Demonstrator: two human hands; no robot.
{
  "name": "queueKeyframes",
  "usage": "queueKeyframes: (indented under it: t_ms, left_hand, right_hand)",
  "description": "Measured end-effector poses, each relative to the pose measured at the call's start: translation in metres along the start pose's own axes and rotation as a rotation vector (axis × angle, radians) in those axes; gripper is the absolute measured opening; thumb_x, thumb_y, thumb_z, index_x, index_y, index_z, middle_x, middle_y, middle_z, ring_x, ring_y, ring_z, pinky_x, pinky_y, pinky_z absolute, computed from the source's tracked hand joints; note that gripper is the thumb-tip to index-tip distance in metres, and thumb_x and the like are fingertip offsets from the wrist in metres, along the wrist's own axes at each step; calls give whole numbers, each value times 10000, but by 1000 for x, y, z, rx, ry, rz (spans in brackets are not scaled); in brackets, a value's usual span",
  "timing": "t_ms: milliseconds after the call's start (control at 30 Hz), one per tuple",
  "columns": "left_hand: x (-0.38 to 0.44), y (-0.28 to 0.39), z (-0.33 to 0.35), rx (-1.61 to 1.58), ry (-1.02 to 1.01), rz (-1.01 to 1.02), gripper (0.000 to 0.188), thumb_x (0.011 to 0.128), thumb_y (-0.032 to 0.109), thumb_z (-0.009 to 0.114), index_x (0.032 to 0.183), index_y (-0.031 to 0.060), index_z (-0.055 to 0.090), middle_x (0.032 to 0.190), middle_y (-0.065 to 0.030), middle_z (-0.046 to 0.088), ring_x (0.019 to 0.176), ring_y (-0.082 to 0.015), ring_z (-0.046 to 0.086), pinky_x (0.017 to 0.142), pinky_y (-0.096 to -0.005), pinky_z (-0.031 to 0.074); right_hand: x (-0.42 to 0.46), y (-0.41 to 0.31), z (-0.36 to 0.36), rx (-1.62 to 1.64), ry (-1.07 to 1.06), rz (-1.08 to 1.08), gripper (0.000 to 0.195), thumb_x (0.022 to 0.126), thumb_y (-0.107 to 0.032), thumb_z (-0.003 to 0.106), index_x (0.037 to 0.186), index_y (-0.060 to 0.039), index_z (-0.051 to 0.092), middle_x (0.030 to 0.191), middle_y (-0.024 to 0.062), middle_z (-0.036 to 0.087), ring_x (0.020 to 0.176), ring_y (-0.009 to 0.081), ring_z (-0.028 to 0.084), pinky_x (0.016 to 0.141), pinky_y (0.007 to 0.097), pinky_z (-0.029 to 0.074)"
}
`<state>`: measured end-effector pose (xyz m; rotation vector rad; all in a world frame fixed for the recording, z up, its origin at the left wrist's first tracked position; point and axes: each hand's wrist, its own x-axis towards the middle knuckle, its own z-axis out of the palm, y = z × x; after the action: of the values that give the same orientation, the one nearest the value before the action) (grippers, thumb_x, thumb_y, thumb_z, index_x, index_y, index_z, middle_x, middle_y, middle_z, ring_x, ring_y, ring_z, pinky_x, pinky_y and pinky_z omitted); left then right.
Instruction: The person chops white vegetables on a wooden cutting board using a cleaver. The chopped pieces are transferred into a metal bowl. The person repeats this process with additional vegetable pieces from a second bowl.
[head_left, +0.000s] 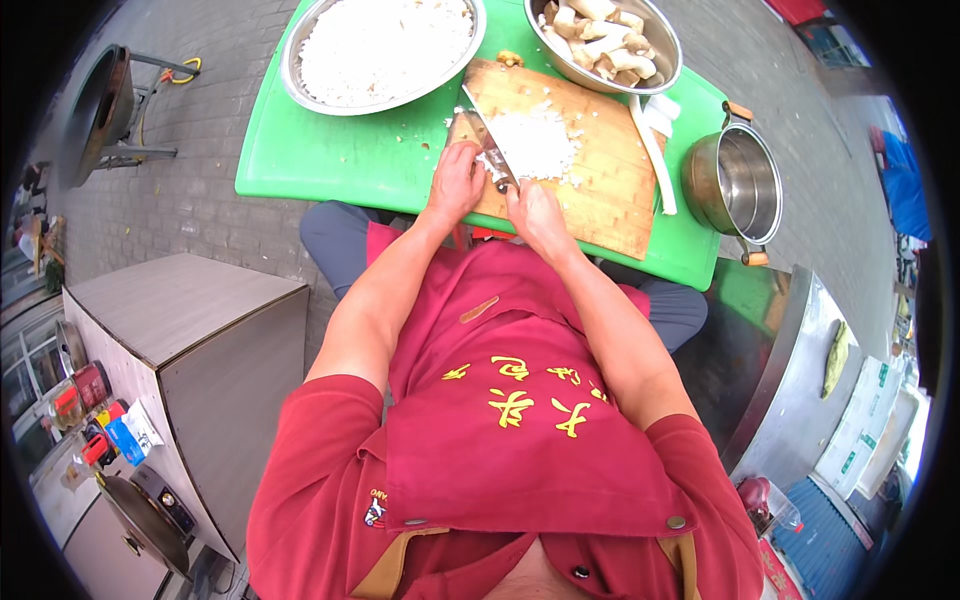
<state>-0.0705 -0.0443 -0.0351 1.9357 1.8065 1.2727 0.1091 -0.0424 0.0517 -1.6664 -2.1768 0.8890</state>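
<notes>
My right hand (538, 217) is closed around the handle of a broad-bladed kitchen knife (491, 146). The blade slants up and left across the left part of a wooden cutting board (611, 199). My left hand (456, 180) is by the board's left edge, its fingertips at the blade's left side. Whether those fingers pinch anything is hidden. Finely chopped white food (536, 142) is heaped to the right of the blade, with loose bits scattered around it. A large metal bowl (291, 71) at the far left holds more chopped white bits (386, 49).
A green table (322, 157) carries the board. King oyster mushrooms (600, 41) fill a metal bowl (671, 52) behind it. A long white object (654, 154) lies along the board's right edge. A steel pot (705, 180) with wooden handles stands right; a cabinet (225, 322) stands left.
</notes>
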Motion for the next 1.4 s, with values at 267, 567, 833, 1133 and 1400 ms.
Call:
queueKeyframes:
  t_ms: [267,567,833,1133,1400]
  left_hand:
    - [-18,-1,-9,-118,63,-87,395,889,26,768,1249,7,606,1234,-192,638,1059,-363,651,978,-436,546]
    - [-9,6,-5,56,-53,-32,385,859,57,810,1206,15,650,1217,-183,664,1136,-399,621,1017,-463,515]
    - [-12,6,-3,45,-35,-47,354,878,26,781,1206,5,647,1219,-186,665,1128,-403,626,1001,-459,527]
    - [-4,8,9,57,-100,-133,260,895,15,757,1130,12,645,1089,-196,661,1029,-392,647,912,-468,538]
    - [5,12,19,46,-27,-17,153,890,18,751,1019,12,668,1066,-182,657,999,-396,645,885,-471,537]
  right_hand:
    - [-27,22,-5,-58,107,-249,207,1008,-106,615,868,41,656,787,288,668,714,501,684,662,581,555]
    - [-21,17,-15,2,-46,-44,289,1023,-198,582,887,36,686,859,349,700,828,554,690,780,619,553]
    - [-26,23,-30,-56,-104,-131,294,1021,-195,575,873,32,689,860,357,696,875,544,698,814,601,558]
    - [-30,20,-40,2,-103,-24,275,1020,-176,578,854,18,680,848,360,690,875,541,698,820,608,554]
    - [-32,34,-41,17,-108,-5,279,1029,-199,577,888,26,666,831,345,690,853,542,692,796,602,559]
